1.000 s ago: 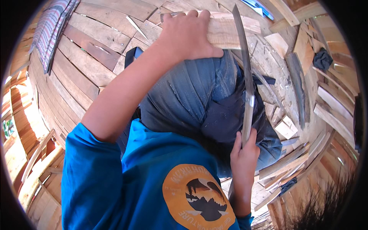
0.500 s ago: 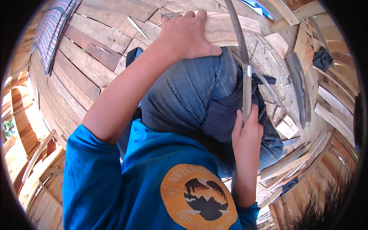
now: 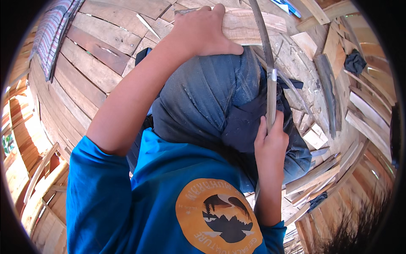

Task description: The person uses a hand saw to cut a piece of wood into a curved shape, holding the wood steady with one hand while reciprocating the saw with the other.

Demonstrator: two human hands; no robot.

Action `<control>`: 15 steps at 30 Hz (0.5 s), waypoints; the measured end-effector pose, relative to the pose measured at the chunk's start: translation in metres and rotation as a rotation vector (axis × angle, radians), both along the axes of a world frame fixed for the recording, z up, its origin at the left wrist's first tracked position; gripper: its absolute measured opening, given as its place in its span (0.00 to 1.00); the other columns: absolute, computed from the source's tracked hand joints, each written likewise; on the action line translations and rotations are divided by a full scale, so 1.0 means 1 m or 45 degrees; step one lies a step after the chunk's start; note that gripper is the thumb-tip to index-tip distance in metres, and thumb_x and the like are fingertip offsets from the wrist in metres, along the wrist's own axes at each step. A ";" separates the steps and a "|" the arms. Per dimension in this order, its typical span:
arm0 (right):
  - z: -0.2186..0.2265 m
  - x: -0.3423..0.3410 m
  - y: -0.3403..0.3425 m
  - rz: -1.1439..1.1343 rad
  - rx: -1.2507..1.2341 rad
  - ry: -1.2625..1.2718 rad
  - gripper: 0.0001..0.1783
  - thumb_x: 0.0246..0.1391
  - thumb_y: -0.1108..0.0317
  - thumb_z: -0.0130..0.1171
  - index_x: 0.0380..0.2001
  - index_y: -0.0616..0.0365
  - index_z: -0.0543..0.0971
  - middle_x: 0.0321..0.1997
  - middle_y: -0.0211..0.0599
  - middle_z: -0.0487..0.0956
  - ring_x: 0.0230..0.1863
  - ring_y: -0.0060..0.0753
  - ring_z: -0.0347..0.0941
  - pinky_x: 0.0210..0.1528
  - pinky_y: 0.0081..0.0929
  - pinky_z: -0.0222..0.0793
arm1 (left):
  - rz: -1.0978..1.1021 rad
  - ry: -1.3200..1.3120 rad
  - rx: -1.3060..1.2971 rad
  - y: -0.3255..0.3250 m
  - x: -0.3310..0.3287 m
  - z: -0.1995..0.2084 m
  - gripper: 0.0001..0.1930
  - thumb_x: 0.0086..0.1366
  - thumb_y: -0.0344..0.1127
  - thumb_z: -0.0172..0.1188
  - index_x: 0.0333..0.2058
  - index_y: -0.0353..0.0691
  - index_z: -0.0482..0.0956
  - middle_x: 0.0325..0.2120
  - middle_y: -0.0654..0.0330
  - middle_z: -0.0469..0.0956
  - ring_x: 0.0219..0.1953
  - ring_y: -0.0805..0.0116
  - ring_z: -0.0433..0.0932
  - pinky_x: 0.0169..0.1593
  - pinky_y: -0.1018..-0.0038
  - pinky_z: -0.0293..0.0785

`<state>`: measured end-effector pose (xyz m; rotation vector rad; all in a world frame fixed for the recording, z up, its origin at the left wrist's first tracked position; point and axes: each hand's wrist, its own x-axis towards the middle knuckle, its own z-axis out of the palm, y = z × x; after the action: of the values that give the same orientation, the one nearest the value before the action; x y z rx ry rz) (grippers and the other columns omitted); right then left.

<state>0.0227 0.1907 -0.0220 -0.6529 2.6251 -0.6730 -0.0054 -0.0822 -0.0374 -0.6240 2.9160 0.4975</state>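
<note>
My left hand [image 3: 203,31] lies over a pale piece of wood [image 3: 253,27] beyond my knees. Its fingers bend over the far side of the wood, fingertips hidden, and the thumb stretches out beside my knee. The wood shows on both sides of the hand. My right hand [image 3: 271,142] is closed round the wooden handle of a machete [image 3: 263,36] at my right side. The long, slightly curved blade points away from me, past a bright metal collar, and crosses in front of the wood's right part.
Plank flooring [image 3: 91,67] surrounds me, with wood chips scattered at the right. Split wood pieces [image 3: 370,112] and a dark bark-covered length [image 3: 329,91] lie there. A dark crumpled cloth [image 3: 354,62] rests among them. A striped mat [image 3: 53,38] is at the far left.
Both hands and the machete sit slightly higher in the picture, as the whole view has shifted a little. Both grips look the same.
</note>
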 end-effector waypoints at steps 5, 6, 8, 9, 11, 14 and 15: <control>0.011 0.017 0.017 -0.061 0.038 -0.089 0.10 0.65 0.70 0.51 0.47 0.58 0.68 0.22 0.58 0.76 0.27 0.63 0.77 0.25 0.51 0.69 | -0.097 -0.117 0.112 -0.007 -0.004 0.030 0.45 0.42 0.61 0.67 0.50 0.27 0.72 0.42 0.37 0.78 0.49 0.42 0.78 0.53 0.54 0.73; 0.011 0.017 0.018 -0.061 0.044 -0.092 0.10 0.65 0.70 0.51 0.47 0.58 0.68 0.22 0.58 0.76 0.27 0.63 0.77 0.25 0.51 0.69 | -0.083 -0.097 0.080 -0.006 -0.006 0.028 0.45 0.42 0.62 0.67 0.50 0.27 0.72 0.43 0.37 0.78 0.49 0.42 0.78 0.53 0.54 0.73; 0.008 0.014 0.009 -0.044 0.044 -0.061 0.10 0.65 0.70 0.51 0.47 0.58 0.68 0.22 0.58 0.76 0.27 0.62 0.77 0.25 0.51 0.69 | -0.043 -0.064 0.018 -0.003 -0.005 0.017 0.46 0.41 0.62 0.68 0.50 0.27 0.71 0.43 0.37 0.78 0.49 0.42 0.78 0.54 0.54 0.73; 0.006 0.010 0.004 -0.035 0.044 -0.045 0.10 0.65 0.70 0.51 0.47 0.58 0.68 0.22 0.57 0.76 0.27 0.62 0.77 0.24 0.51 0.69 | -0.036 -0.035 0.020 -0.004 -0.005 0.012 0.46 0.41 0.62 0.67 0.50 0.27 0.71 0.43 0.37 0.78 0.49 0.42 0.78 0.54 0.54 0.72; 0.002 0.001 -0.007 -0.032 0.016 -0.050 0.09 0.65 0.70 0.52 0.47 0.58 0.68 0.22 0.58 0.76 0.26 0.62 0.77 0.24 0.51 0.69 | -0.030 0.010 0.029 -0.003 -0.002 0.008 0.45 0.42 0.62 0.67 0.49 0.27 0.72 0.43 0.37 0.78 0.49 0.42 0.77 0.55 0.54 0.72; 0.007 0.008 0.006 -0.041 0.000 -0.077 0.10 0.65 0.70 0.52 0.47 0.58 0.68 0.22 0.58 0.76 0.26 0.62 0.77 0.24 0.51 0.69 | -0.037 -0.109 0.170 -0.007 -0.004 0.025 0.44 0.43 0.62 0.66 0.49 0.27 0.71 0.42 0.37 0.78 0.49 0.42 0.77 0.55 0.54 0.71; 0.011 0.013 0.013 -0.042 -0.007 -0.086 0.10 0.65 0.70 0.52 0.47 0.58 0.68 0.22 0.59 0.76 0.26 0.62 0.77 0.24 0.51 0.68 | -0.038 -0.099 0.098 -0.006 -0.006 0.022 0.44 0.43 0.62 0.66 0.49 0.27 0.71 0.42 0.36 0.78 0.49 0.42 0.78 0.55 0.55 0.72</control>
<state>0.0353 0.2033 -0.0113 -0.5792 2.5784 -0.6997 -0.0111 -0.0884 -0.0154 -0.5750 2.8142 0.5658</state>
